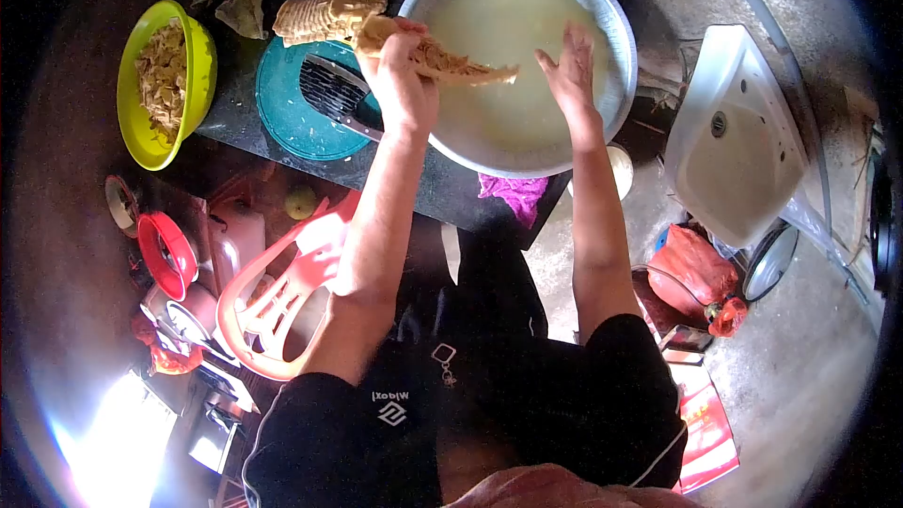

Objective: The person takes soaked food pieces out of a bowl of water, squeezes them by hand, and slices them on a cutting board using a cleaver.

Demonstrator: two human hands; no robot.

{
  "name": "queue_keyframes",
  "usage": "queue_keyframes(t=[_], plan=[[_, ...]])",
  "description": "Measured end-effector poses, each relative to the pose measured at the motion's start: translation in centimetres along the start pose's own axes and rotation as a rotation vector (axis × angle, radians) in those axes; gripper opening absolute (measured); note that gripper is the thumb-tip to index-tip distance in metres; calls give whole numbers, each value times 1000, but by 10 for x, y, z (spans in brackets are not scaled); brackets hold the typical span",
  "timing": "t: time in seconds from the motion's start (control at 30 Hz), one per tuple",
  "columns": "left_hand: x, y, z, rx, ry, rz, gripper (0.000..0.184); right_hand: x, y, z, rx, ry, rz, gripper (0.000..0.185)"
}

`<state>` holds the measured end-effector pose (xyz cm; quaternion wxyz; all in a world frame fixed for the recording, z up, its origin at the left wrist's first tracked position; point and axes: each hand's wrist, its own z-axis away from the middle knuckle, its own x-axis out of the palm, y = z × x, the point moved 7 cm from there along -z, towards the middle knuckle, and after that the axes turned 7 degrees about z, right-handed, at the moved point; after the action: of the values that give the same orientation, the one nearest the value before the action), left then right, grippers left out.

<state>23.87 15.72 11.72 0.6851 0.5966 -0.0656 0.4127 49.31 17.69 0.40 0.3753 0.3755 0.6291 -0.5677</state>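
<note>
My left hand (404, 85) is closed around a long, ragged, tan piece that looks like bamboo shoot (463, 66), held at the left side of a large metal basin (616, 28). Its tip reaches over the cloudy, yellowish water (499, 122). Above that water my right hand (572, 75) is open, fingers apart and slightly blurred, with nothing in it. Left of my left hand, another ridged tan piece (324, 17) lies at the far edge of a round teal board (282, 122). A broad dark-bladed knife (334, 92) rests on the board, partly hidden by my left forearm.
A yellow-green bowl (202, 66) of chopped tan pieces stands at the left. Purple cloth (514, 196) hangs at the table's near edge. A pink plastic chair (273, 310) is at lower left. On the right are a white washbasin (743, 150) and a red bag (696, 268).
</note>
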Motion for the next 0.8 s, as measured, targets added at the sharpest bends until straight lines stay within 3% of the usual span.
queue_keyframes(t=[0.03, 0.27, 0.37, 0.47, 0.8], plan=[[2, 5, 4, -24, 59, 71, 18, 2, 7, -6, 134, -22, 124, 78], [-7, 37, 19, 27, -14, -38, 16, 70, 5, -31, -1, 113, 96, 74], [-13, 39, 21, 26, -7, 34, 17, 84, -8, -41, -5, -120, 22, 65], [-19, 43, 21, 62, -8, 31, 18, 101, -21, -51, -25, -87, 143, 55], [-23, 46, 24, 6, 63, 185, 21, 114, -81, -56, -75, -156, -97, 39]])
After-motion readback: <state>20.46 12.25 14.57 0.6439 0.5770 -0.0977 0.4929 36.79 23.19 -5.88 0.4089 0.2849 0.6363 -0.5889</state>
